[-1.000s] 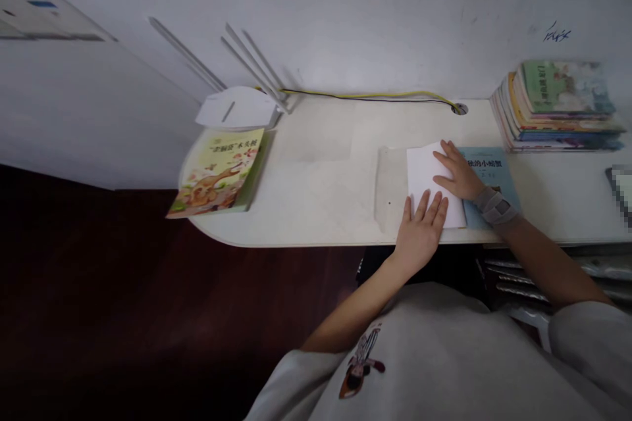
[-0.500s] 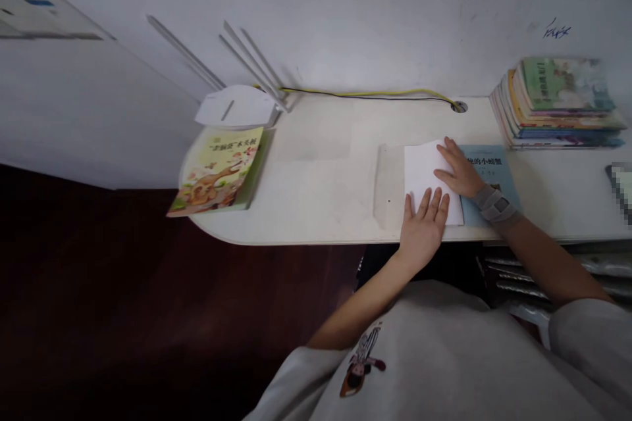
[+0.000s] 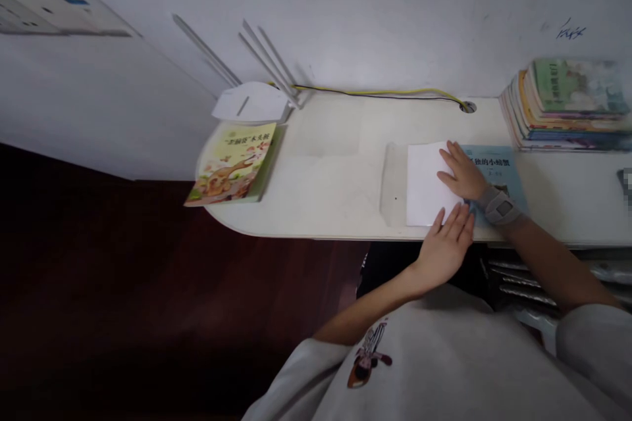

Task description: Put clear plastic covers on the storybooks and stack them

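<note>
Left hand (image 3: 442, 253) shifted right, fingers (image 3: 455, 227) over corner of white paper (image 3: 423, 184)

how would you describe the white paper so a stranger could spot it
On the long white desk against the wall, find the stack of books at the right end. Just left of it, a blank white sheet of paper lies partly over a blue book, under the right hand.
</note>
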Action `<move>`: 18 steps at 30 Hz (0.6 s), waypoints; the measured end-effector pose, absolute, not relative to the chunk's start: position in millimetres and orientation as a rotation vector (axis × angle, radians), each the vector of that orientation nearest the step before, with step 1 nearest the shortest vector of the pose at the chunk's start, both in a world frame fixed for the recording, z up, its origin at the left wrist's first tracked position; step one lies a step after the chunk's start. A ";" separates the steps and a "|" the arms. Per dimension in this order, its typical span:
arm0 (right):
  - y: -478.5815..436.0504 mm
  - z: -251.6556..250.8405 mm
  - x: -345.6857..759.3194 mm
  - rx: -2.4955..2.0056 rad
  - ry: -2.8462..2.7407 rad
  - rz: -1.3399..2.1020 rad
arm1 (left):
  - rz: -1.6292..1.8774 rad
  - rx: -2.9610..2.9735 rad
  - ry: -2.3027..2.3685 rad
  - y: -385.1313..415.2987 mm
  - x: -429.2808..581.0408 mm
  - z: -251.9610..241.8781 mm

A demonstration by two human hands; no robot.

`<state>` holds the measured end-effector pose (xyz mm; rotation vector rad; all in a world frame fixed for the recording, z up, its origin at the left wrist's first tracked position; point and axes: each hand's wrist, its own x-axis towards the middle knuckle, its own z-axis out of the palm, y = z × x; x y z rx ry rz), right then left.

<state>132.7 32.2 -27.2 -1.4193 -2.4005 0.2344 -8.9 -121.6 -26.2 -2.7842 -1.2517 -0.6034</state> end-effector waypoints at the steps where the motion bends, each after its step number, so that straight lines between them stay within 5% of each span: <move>1: 32.4 -27.5 133.2 -1.422 -2.396 0.237 | -0.656 -2.780 -1.307 -118.0 -16.5 -25.0; 12: 12.2 -21.7 116.9 -1.536 -2.482 0.126 | -0.851 -2.431 -2.142 -64.6 -132.4 -42.3; 18: 14.7 -29.0 112.4 -1.502 -2.439 0.189 | -1.345 -2.402 -2.475 -58.5 -130.5 -23.1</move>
